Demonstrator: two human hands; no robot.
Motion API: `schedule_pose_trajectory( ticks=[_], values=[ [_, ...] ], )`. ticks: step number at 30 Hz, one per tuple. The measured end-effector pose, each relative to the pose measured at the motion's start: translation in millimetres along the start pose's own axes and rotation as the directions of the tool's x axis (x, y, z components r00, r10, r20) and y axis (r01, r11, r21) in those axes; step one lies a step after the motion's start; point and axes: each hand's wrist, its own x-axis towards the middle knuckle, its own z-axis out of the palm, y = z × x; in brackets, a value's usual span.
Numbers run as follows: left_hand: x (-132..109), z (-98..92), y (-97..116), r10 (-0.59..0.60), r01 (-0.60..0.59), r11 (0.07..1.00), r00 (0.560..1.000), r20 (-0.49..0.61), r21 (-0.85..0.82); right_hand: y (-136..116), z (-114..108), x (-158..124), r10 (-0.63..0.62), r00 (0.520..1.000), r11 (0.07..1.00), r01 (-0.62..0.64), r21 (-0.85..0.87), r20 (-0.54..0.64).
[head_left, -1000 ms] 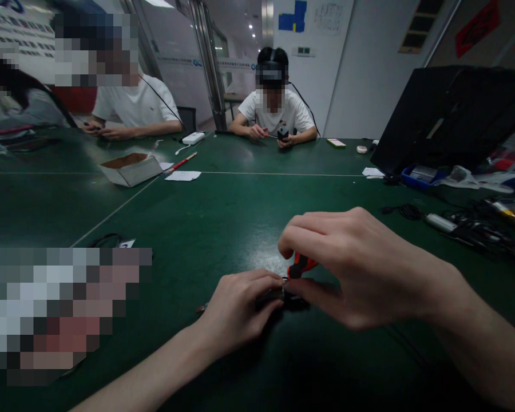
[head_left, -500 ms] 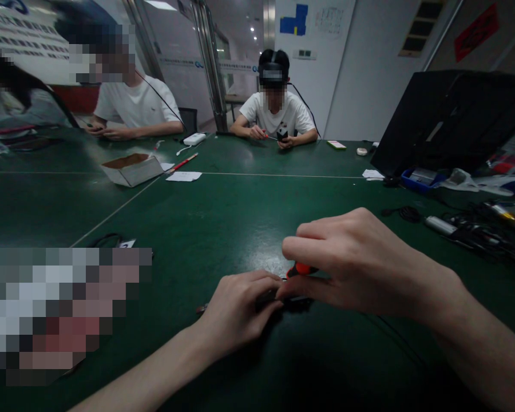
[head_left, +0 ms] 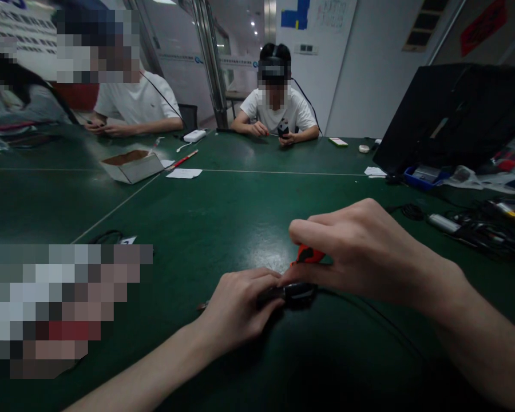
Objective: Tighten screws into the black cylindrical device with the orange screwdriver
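My left hand [head_left: 246, 303] is closed around a slim black corded tool [head_left: 300, 290] lying low over the green table. The tool's dark rear end shows right of my fingers, and a small metallic end [head_left: 202, 306] pokes out on the left; its middle is hidden. In my right hand [head_left: 352, 246] is a screwdriver [head_left: 309, 254] with an orange and black handle, pinched between thumb and fingers. Its shaft is hidden, and the fingertips meet the corded tool beside my left hand. A black cable [head_left: 381, 315] trails from the tool toward the lower right.
On the green table [head_left: 223, 217] stand an open white box [head_left: 131, 167] and a red pencil-like stick [head_left: 183, 160]. At right are a black monitor [head_left: 450, 120], a blue tray [head_left: 424, 176] and tangled corded tools [head_left: 476, 229]. Co-workers sit opposite; one person [head_left: 278, 106] holds a small black object.
My right hand and the screwdriver have risen slightly and shifted right, showing more of the corded tool's rear end. My left hand stays almost in place.
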Motion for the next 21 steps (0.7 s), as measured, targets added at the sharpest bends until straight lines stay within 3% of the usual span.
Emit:
schedule_pose_trajectory(
  ticks=[8, 17, 21],
  values=[
    [-0.4, 1.1, 0.0, -0.009, 0.009, 1.0, 1.0, -0.014, -0.014, 0.9, -3.6, -3.0, -0.016, 0.997, 0.979, 0.0, 0.204, 0.077],
    [-1.1, 1.5, -1.7, 0.046, -0.043, 0.998, 0.997, -0.062, 0.044, 7.6, -3.3, -2.4, 0.041, 0.998, 0.998, -0.039, -0.042, 0.052],
    [-1.0, 2.2, -1.6, 0.023, -0.022, 0.999, 0.999, -0.037, 0.025, 3.8, -4.1, -2.0, 0.022, 0.998, 0.998, -0.026, 0.057, 0.067]
  ],
)
